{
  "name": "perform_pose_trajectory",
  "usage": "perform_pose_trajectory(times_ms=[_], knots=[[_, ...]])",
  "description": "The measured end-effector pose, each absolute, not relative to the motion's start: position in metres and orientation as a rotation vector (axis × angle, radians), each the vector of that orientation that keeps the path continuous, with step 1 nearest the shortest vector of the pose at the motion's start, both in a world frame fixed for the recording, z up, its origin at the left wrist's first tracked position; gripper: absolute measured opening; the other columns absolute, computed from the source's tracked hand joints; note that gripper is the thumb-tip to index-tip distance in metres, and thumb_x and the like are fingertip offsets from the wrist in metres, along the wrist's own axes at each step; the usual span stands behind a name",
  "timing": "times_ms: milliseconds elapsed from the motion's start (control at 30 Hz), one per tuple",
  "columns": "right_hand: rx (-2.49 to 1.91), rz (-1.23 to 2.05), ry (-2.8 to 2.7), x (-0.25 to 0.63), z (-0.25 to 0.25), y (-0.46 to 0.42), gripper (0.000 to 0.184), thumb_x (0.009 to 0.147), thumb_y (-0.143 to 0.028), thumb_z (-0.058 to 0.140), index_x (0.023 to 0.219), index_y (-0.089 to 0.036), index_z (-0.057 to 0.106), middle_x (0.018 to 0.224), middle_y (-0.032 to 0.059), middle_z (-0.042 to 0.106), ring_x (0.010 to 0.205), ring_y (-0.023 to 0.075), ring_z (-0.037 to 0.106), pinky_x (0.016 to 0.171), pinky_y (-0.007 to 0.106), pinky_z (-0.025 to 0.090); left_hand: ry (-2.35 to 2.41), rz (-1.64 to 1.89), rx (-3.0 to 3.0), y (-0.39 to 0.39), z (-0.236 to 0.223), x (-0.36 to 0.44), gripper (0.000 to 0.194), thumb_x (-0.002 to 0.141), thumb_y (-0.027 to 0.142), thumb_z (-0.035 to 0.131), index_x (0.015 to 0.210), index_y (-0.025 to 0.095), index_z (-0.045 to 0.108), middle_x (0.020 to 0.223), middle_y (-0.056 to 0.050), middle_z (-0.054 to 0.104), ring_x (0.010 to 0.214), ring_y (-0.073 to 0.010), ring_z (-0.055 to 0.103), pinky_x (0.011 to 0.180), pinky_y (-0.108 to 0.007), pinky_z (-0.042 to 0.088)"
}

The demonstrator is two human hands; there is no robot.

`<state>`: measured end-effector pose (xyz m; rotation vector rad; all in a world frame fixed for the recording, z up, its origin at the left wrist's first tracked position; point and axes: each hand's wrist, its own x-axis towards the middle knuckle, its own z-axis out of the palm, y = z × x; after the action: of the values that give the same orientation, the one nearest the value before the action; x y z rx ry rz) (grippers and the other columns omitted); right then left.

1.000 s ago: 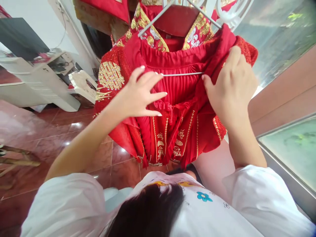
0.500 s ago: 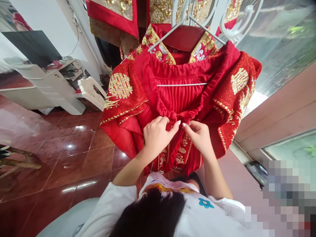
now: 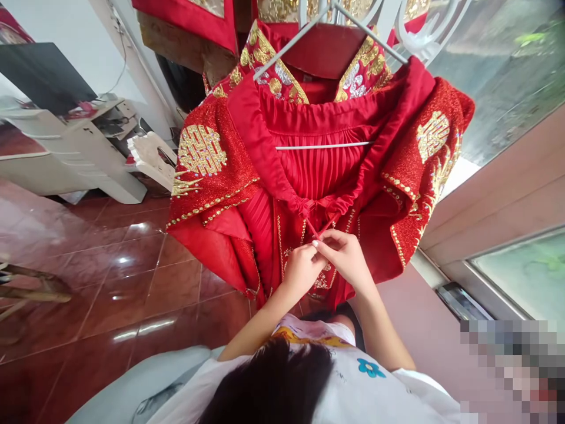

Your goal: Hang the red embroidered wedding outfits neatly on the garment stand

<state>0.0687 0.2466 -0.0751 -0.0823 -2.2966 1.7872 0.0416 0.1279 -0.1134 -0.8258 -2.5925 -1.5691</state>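
Note:
A red dress point(image 3: 247, 141) with gold embroidery hangs from a white wire hanger point(image 3: 324, 145) in front of me. A pleated red skirt hangs inside it, its gathered waistband pulled together at the middle. Two thin red drawstrings point(image 3: 324, 227) run down from the waistband. My left hand point(image 3: 300, 268) and my right hand point(image 3: 346, 256) meet just below it, fingers pinched on the ends of the strings.
A white desk point(image 3: 75, 153) with a dark monitor point(image 3: 42, 73) stands at the left over the glossy red tile floor point(image 3: 110, 277). A carved white chair back point(image 3: 148, 156) is beside the dress. A window and pink wall ledge point(image 3: 507, 188) run along the right.
My hands came down from the hanger and shoulders to the waistband, then slid lower, pulling the drawstrings taut. The waistband is now gathered at the centre.

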Motion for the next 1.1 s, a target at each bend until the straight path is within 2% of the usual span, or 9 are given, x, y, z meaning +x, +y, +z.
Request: perform_pose_trajectory(times_ms=[100, 200, 367, 500, 700, 800, 900, 1000, 1100], knots=[[-0.107, 1.803, -2.228, 0.069, -0.076, 0.245, 0.029, 0.074, -0.041, 0.066, 0.075, -0.011, 0.063, 0.071, 0.0047, 0.062, 0.064, 0.0113, 0.055, 0.058, 0.020, 0.044, -2.607, -1.610, -0.813, 0.114, -0.099, 0.041, 0.021, 0.082, 0.026, 0.055, 0.065, 0.014, 0.059, 0.062, -0.001, 0.060, 0.056, -0.0080, 0.050, 0.055, -0.020, 0.036], [-0.084, 1.941, -2.124, 0.070, -0.074, 0.243, 0.029, 0.072, -0.039, 0.070, 0.072, -0.011, 0.061, 0.067, 0.0018, 0.059, 0.059, 0.0072, 0.051, 0.054, 0.017, 0.041, -2.404, -1.899, -0.705, 0.105, -0.079, 0.033, 0.020, 0.077, 0.032, 0.063, 0.069, 0.014, 0.060, 0.060, 0.001, 0.058, 0.053, -0.0059, 0.049, 0.050, -0.017, 0.035], [-0.014, 2.725, -1.889, 0.077, -0.072, 0.243, 0.030, 0.064, -0.035, 0.078, 0.069, -0.012, 0.059, 0.058, 0.0012, 0.060, 0.050, 0.0069, 0.054, 0.050, 0.016, 0.046, -1.862, -2.598, -0.584, 0.119, -0.073, 0.009, 0.030, 0.071, 0.037, 0.071, 0.090, 0.014, 0.067, 0.080, -0.004, 0.066, 0.067, -0.0086, 0.058, 0.057, -0.017, 0.043], [-0.096, 3.086, -1.395, 0.080, -0.072, 0.246, 0.028, 0.057, -0.028, 0.083, 0.067, -0.013, 0.060, 0.055, -0.0010, 0.061, 0.044, 0.0054, 0.055, 0.043, 0.010, 0.045, -1.521, -2.933, -0.468, 0.123, -0.093, 0.002, 0.026, 0.063, 0.033, 0.079, 0.079, 0.016, 0.067, 0.078, -0.001, 0.066, 0.067, -0.0067, 0.057, 0.058, -0.015, 0.044], [-0.410, 2.972, -1.114, 0.075, -0.067, 0.245, 0.025, 0.054, -0.018, 0.082, 0.071, -0.014, 0.063, 0.071, 0.0034, 0.069, 0.059, 0.0096, 0.065, 0.050, 0.011, 0.052, -1.532, -2.936, -0.679, 0.113, -0.109, 0.009, 0.020, 0.066, 0.032, 0.076, 0.075, 0.016, 0.070, 0.077, -0.003, 0.069, 0.074, -0.0101, 0.063, 0.071, -0.019, 0.050], [-0.485, 2.985, -1.040, 0.073, -0.065, 0.240, 0.023, 0.056, -0.015, 0.078, 0.072, -0.014, 0.062, 0.072, 0.0033, 0.068, 0.060, 0.0088, 0.064, 0.052, 0.012, 0.052, -1.570, -2.947, -0.718, 0.111, -0.107, 0.009, 0.023, 0.072, 0.037, 0.070, 0.077, 0.014, 0.071, 0.075, -0.006, 0.069, 0.070, -0.0135, 0.064, 0.066, -0.023, 0.053], [-0.469, 3.009, -0.950, 0.071, -0.065, 0.231, 0.023, 0.060, -0.020, 0.077, 0.075, -0.014, 0.060, 0.053, -0.0048, 0.054, 0.045, 0.0027, 0.048, 0.042, 0.010, 0.042, -1.697, -2.914, -0.746, 0.108, -0.102, 0.005, 0.028, 0.075, 0.038, 0.068, 0.087, 0.013, 0.070, 0.073, -0.006, 0.069, 0.066, -0.0133, 0.065, 0.063, -0.023, 0.054], [-0.417, 2.802, -1.053, 0.067, -0.070, 0.219, 0.025, 0.063, -0.027, 0.078, 0.071, -0.012, 0.059, 0.043, -0.0096, 0.033, 0.038, -0.0002, 0.026, 0.035, 0.010, 0.026, -1.857, -2.870, -0.838, 0.105, -0.097, 0.002, 0.032, 0.074, 0.038, 0.070, 0.092, 0.012, 0.067, 0.074, -0.007, 0.069, 0.065, -0.0134, 0.066, 0.065, -0.024, 0.055], [-0.416, 2.390, -1.293, 0.064, -0.076, 0.208, 0.025, 0.064, -0.031, 0.077, 0.071, -0.012, 0.063, 0.053, -0.0040, 0.050, 0.045, 0.0016, 0.037, 0.042, 0.013, 0.033, -1.924, -2.897, -0.870, 0.103, -0.093, 0.000, 0.036, 0.069, 0.040, 0.074, 0.087, 0.010, 0.065, 0.074, -0.008, 0.069, 0.060, -0.0135, 0.065, 0.062, -0.024, 0.055]])
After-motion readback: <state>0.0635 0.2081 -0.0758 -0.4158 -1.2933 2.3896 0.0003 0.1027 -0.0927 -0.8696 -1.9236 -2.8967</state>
